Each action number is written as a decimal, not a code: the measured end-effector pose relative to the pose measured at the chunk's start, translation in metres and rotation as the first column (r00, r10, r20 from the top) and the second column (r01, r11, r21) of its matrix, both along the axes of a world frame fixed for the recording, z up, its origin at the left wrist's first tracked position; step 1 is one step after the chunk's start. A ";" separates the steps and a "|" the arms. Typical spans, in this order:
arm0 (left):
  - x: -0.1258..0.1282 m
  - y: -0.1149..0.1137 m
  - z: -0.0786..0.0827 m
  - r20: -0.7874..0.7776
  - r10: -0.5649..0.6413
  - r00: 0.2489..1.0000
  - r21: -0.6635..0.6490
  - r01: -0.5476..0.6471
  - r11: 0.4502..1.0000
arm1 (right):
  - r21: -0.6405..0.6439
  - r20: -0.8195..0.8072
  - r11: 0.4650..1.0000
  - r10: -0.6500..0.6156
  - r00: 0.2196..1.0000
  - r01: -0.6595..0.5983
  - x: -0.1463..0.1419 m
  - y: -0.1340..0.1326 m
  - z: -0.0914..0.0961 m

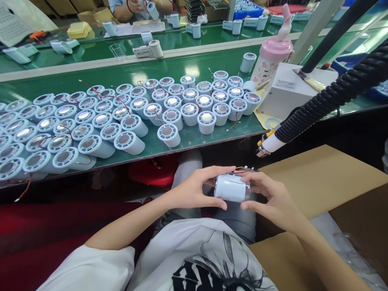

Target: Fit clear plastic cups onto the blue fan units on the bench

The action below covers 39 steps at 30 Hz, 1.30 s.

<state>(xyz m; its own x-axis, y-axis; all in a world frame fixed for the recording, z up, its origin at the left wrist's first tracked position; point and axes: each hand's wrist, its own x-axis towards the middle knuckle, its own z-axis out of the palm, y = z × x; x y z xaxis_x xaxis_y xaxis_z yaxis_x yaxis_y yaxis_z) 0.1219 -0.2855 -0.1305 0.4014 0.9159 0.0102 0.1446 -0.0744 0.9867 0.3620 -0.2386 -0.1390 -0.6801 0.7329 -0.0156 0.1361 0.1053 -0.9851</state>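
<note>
Above my lap I hold a light blue cylindrical housing (228, 188) lying on its side, with a clear plastic sleeve around its right end. My left hand (201, 189) grips its left end between thumb and fingers. Around the clear right end, my right hand (269, 194) is closed, fingers on top and thumb below. Thin wires with small white connectors stick out behind the housing. On the green bench (194, 144) stand several rows of similar blue housings (169, 134), many with silver discs on top and red wires; some at the front lean over.
A black corrugated hose (327, 89) with a white nozzle hangs at the right. Below it is an open cardboard box (327, 178) with clear plastic pieces (351, 246). A pink bottle (274, 52) stands by a white stand base (291, 91). A co-worker's hand (136, 5) is across the line.
</note>
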 end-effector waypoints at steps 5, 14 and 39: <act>-0.001 0.000 0.004 -0.032 -0.022 0.999 0.040 0.023 0.999 | -0.149 -0.014 0.989 0.018 1.000 -0.020 0.000 0.000 0.004; -0.003 0.000 -0.001 -0.078 -0.058 0.995 0.109 0.066 0.992 | -0.378 -0.068 0.923 0.044 0.997 -0.067 0.000 0.004 -0.001; -0.003 0.000 -0.001 -0.030 -0.090 0.996 0.085 0.092 0.992 | -0.698 -0.053 0.716 -0.048 0.997 -0.003 -0.017 -0.004 -0.008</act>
<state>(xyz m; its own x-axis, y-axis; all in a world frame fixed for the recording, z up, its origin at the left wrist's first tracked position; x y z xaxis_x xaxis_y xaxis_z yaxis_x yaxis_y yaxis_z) 0.1186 -0.2852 -0.1317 0.4840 0.8717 0.0762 0.1589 -0.1732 0.9720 0.3448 -0.2427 -0.1466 -0.6817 0.5463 -0.4867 0.0652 -0.6172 -0.7841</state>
